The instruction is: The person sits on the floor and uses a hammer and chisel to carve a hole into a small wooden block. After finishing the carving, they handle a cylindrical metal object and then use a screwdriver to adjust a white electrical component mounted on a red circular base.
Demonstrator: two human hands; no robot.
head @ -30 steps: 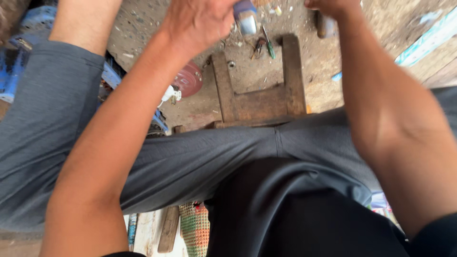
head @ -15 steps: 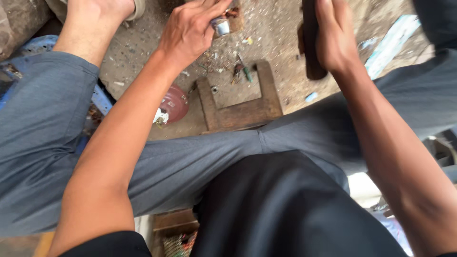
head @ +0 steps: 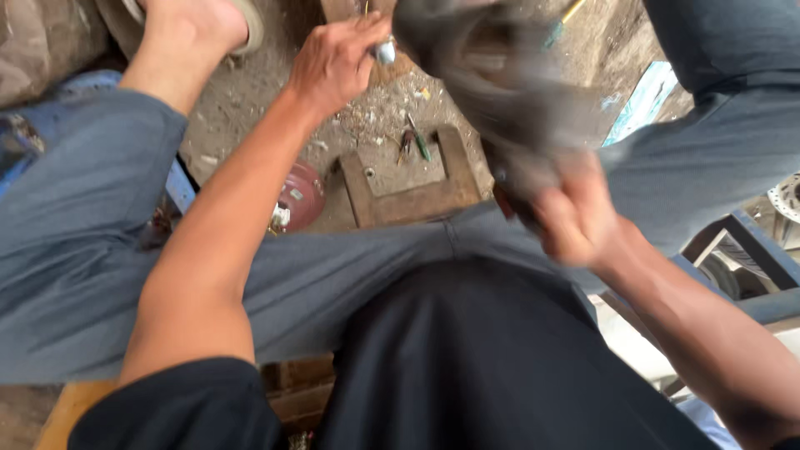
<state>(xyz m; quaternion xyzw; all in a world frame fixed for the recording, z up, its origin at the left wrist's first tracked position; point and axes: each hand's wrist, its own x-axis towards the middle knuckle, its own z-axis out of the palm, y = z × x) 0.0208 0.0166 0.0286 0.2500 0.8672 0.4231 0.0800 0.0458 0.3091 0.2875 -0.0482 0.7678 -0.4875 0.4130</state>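
Note:
My left hand (head: 333,62) reaches out over the dirt ground and pinches a small silvery metal piece (head: 383,52) between fingers and thumb. My right hand (head: 575,217) is closer to my lap, fist closed on a dark tool (head: 500,92) that is smeared by motion blur, so its shape is unclear. The blur of the tool reaches up next to the metal piece. Below the hands, a square wooden block (head: 408,179) lies on the ground between my grey-trousered legs.
Small green-handled hand tools (head: 414,143) lie at the block's far edge. A red round container (head: 302,196) sits left of it. My sandalled foot (head: 200,25) is top left. A metal frame (head: 750,258) and a disc (head: 787,196) stand at the right.
My right hand has swung down and toward me with the dark tool, now blurred. My left hand keeps hold of the small metal piece at about the same place.

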